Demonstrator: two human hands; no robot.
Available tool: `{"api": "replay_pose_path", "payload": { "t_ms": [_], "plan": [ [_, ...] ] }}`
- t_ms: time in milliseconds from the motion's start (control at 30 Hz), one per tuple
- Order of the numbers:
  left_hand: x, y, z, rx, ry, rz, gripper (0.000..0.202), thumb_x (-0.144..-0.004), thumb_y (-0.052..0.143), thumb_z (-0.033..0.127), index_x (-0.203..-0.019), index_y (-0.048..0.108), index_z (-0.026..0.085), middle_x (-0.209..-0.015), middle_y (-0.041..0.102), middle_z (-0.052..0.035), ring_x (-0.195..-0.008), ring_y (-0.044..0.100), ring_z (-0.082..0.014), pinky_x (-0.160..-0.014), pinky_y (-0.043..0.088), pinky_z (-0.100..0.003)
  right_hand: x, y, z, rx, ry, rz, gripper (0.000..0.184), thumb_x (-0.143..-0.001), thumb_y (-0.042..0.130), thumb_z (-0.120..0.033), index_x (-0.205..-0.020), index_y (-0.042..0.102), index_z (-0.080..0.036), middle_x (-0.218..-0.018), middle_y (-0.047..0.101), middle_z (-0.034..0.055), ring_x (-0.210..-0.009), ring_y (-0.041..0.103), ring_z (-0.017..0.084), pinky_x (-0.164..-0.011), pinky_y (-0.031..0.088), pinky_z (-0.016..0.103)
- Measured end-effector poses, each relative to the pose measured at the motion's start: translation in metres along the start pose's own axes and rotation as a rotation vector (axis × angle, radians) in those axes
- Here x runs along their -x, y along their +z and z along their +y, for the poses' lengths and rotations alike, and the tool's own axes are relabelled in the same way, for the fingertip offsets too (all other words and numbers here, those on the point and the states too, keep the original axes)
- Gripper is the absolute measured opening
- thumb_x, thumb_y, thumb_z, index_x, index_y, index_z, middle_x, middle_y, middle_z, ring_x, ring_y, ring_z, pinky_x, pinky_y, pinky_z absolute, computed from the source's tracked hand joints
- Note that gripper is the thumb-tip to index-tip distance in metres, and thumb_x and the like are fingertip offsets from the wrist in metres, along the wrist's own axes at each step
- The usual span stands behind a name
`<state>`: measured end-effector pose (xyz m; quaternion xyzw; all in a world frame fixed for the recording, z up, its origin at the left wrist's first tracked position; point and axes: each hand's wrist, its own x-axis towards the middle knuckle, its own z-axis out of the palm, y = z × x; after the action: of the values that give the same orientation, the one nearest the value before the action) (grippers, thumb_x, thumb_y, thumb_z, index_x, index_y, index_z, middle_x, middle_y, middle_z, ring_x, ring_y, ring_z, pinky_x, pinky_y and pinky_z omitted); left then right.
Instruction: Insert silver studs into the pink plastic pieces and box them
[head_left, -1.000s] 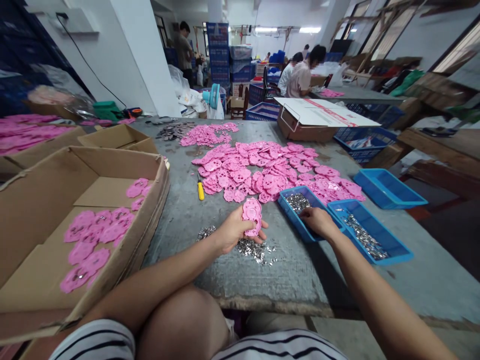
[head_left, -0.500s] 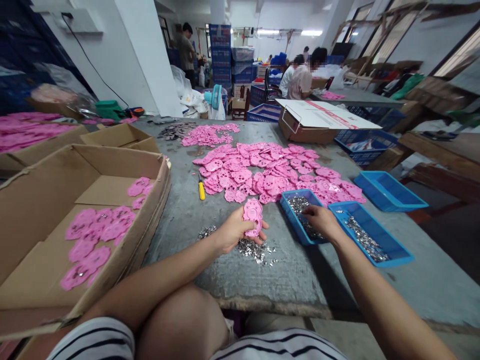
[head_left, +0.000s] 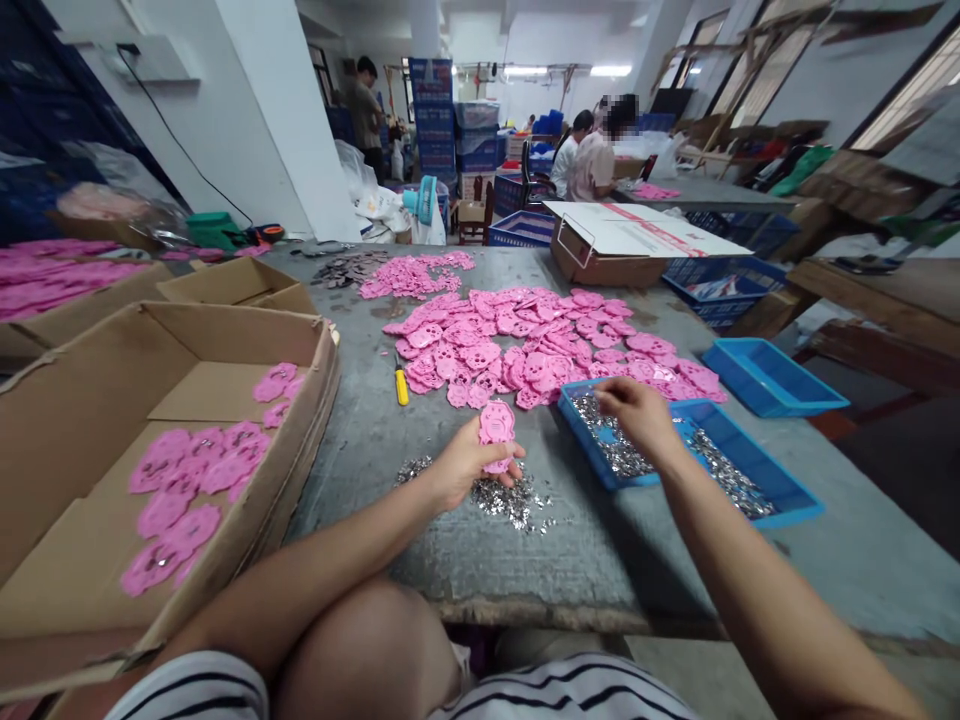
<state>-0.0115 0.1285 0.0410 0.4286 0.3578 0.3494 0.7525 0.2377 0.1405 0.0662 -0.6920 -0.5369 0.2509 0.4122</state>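
My left hand (head_left: pixel 469 465) is closed on a pink plastic piece (head_left: pixel 496 430) with a scalloped outline, held upright over a loose heap of small shiny metal parts (head_left: pixel 510 503) on the table. Above a blue tray (head_left: pixel 576 432) of similar small metal parts is my right hand (head_left: pixel 636 408), its fingers pinched together; whatever is between them is too small to make out. Beside that tray stands a second blue tray (head_left: pixel 799 508), also holding metal parts. A large pile of pink plastic pieces (head_left: pixel 540 345) spreads beyond both hands.
At left stands a cardboard box (head_left: pixel 300 450) with several pink pieces inside. A yellow-handled screwdriver (head_left: pixel 402 387) lies by the pile. Another blue tray (head_left: pixel 776 380) is at right, and a flat-topped carton (head_left: pixel 611 265) stands behind. Several people (head_left: pixel 589 165) are in the background.
My right hand has lifted up out of the metal parts and moved slightly left over the tray. The pink piece in my left hand has turned a little.
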Motion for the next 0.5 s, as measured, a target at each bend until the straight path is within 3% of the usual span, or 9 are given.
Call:
{"api": "replay_pose_path", "payload": {
  "t_ms": [100,200,367,500],
  "plan": [
    [0.0,0.001,0.001,-0.001,0.002,-0.009,0.049,-0.061,0.08,0.032,-0.094,0.047,0.017,-0.077,0.067,-0.0025,-0.055,0.064,-0.0133,-0.048,0.049,-0.023,-0.017,-0.043,0.031,0.15,0.174,0.235,0.009,-0.061,0.064,-0.025,-0.056,0.058,-0.021,-0.054,0.058,0.001,-0.059,0.054,0.019,-0.059,0.04,0.031],
    [-0.002,0.003,-0.001,0.01,-0.012,-0.035,0.049,-0.06,0.08,0.031,-0.094,0.048,0.017,-0.076,0.067,-0.0023,-0.054,0.064,-0.013,-0.047,0.049,-0.023,-0.014,-0.064,0.056,0.075,0.257,0.243,0.018,-0.056,0.066,-0.028,-0.047,0.052,-0.022,-0.046,0.054,0.002,-0.053,0.054,0.02,-0.052,0.039,0.031],
    [-0.003,0.004,-0.003,0.017,-0.019,-0.071,0.049,-0.061,0.08,0.029,-0.096,0.048,0.017,-0.077,0.067,-0.0025,-0.055,0.064,-0.013,-0.048,0.05,-0.023,0.003,-0.058,0.067,-0.035,0.261,0.174,0.024,-0.053,0.07,-0.04,-0.054,0.054,-0.022,-0.052,0.057,0.0015,-0.053,0.056,0.019,-0.049,0.041,0.029],
    [0.0,0.002,-0.001,0.011,-0.015,-0.065,0.047,-0.062,0.08,0.029,-0.095,0.048,0.017,-0.078,0.068,-0.0034,-0.056,0.064,-0.0129,-0.049,0.05,-0.023,0.003,-0.046,0.046,-0.125,0.201,0.22,0.031,-0.049,0.076,-0.042,-0.059,0.055,-0.022,-0.055,0.058,-0.0002,-0.055,0.055,0.017,-0.052,0.043,0.029]
  ]
}}
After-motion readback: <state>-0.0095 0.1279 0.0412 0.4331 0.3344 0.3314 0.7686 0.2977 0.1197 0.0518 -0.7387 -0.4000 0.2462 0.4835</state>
